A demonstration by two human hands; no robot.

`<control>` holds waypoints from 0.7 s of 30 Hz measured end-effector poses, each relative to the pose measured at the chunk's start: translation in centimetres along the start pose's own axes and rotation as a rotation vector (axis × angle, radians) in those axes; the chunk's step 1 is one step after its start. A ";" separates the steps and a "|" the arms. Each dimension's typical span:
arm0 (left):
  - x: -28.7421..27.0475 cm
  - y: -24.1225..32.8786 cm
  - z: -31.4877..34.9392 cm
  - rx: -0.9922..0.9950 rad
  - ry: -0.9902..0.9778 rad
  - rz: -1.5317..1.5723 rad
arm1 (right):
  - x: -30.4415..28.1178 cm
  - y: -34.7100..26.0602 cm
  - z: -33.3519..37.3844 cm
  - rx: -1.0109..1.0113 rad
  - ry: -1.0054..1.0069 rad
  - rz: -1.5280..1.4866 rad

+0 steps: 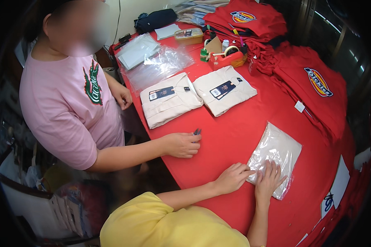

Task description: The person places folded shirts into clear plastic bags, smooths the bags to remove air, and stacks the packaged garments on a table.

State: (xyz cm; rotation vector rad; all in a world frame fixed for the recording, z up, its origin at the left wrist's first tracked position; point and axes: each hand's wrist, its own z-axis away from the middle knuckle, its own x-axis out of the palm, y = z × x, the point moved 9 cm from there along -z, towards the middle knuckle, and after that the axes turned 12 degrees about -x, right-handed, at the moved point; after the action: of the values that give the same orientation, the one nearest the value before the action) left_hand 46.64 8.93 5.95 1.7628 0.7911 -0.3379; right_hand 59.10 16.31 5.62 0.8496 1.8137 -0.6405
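Note:
A folded light-coloured garment in a clear plastic bag (278,146) lies flat on the red tabletop (218,152), a little right of the middle. My right hand (268,181) rests palm down on the bag's near part, its fingers spread. Beside it, my left hand (233,178) is closed at the bag's lower left edge, thumb and fingers together on the plastic. Farther off, two folded beige shirts (171,105) with dark hang tags (223,89) lie side by side. A co-worker's hand (181,145) holds a small dark tool, perhaps thread snips (197,132), left of my hands.
A person in a pink T-shirt (66,107) stands at the table's left edge. Clear plastic bags (160,66) lie at the far left. Behind the shirts sit a tape dispenser (224,59) and a lidded plastic box (189,36). Red garments (313,86) are heaped at the right.

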 end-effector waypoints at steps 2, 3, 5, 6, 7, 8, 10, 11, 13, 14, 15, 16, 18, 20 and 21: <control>0.8 0.7 -0.9 0.078 0.028 -0.039 | -0.1 0.5 0.0 0.010 0.020 -0.011; 1.6 0.7 -1.7 0.104 0.021 -0.055 | 0.1 1.1 0.0 0.032 0.005 -0.035; 4.0 0.8 -3.0 0.145 -0.014 -0.089 | 0.7 2.3 0.2 0.051 -0.002 -0.063; 5.3 0.9 -3.7 0.156 -0.038 -0.108 | 1.5 2.7 0.4 0.044 0.005 -0.067; 5.9 1.0 -4.1 0.163 -0.057 -0.127 | 1.7 2.8 0.2 0.029 0.009 -0.070; 6.5 0.9 -4.2 0.153 -0.078 -0.160 | 1.7 2.8 0.3 0.027 0.004 -0.074; 7.6 0.5 -4.2 0.129 -0.128 -0.226 | 1.7 2.5 0.3 0.024 -0.010 -0.083; 7.7 0.3 -4.1 0.132 -0.125 -0.255 | 1.6 2.4 0.3 0.020 -0.030 -0.071; 7.9 -0.1 -4.0 0.135 -0.120 -0.312 | 1.2 2.3 0.4 0.008 -0.073 -0.049; 8.2 -0.3 -3.8 0.130 -0.135 -0.322 | 1.2 2.4 0.8 0.021 -0.103 -0.062; 8.5 -0.5 -3.5 0.126 -0.150 -0.332 | 1.1 2.6 1.3 0.034 -0.134 -0.074; 8.4 -0.4 -3.5 0.124 -0.162 -0.345 | 1.0 2.8 1.7 0.047 -0.159 -0.086; 8.5 -0.5 -3.6 0.096 -0.209 -0.340 | 0.8 3.9 2.3 0.089 -0.203 -0.104; 8.3 -0.4 -3.6 0.073 -0.243 -0.339 | 1.4 5.6 3.3 0.152 -0.239 -0.142; 8.3 -0.4 -3.5 0.063 -0.254 -0.341 | 1.2 6.5 4.0 0.204 -0.235 -0.103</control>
State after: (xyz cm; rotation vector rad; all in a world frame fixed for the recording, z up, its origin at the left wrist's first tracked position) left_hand 51.92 15.05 2.01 1.5989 0.9017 -0.8053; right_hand 66.08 17.65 2.74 0.7812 1.6055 -0.9638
